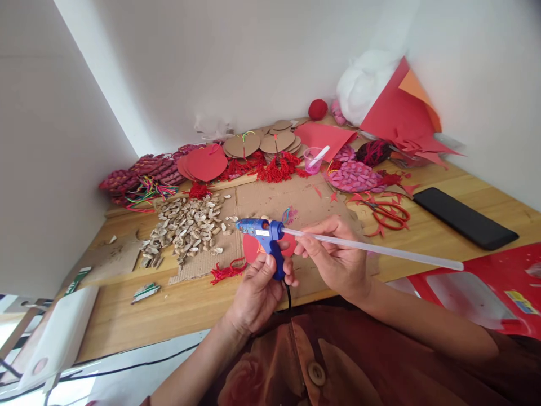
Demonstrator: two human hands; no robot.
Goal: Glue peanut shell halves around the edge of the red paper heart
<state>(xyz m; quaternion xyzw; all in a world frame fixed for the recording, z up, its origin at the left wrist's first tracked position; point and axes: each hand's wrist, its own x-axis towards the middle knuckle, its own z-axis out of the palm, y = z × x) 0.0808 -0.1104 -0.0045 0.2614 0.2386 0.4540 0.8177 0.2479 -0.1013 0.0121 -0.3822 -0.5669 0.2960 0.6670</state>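
My left hand (257,287) is wrapped round the handle of a blue hot glue gun (257,228), whose nozzle points left. Between the fingers of my right hand (338,256) is a long translucent glue stick (393,254), its front end at the back of the gun. Under the gun lies a red paper disc (251,248), partly hidden by my left hand, with a red yarn tassel (228,272) beside it. Peanut shells (190,225) are heaped to the left on a piece of cardboard (287,197).
Cardboard discs (243,145), red paper (323,140) and a plastic cup (313,160) stand along the back. Orange-handled scissors (391,215) and a black phone (465,217) lie on the right. A white box-like object (59,332) is at the left edge. The gun's black cord (289,296) hangs toward me.
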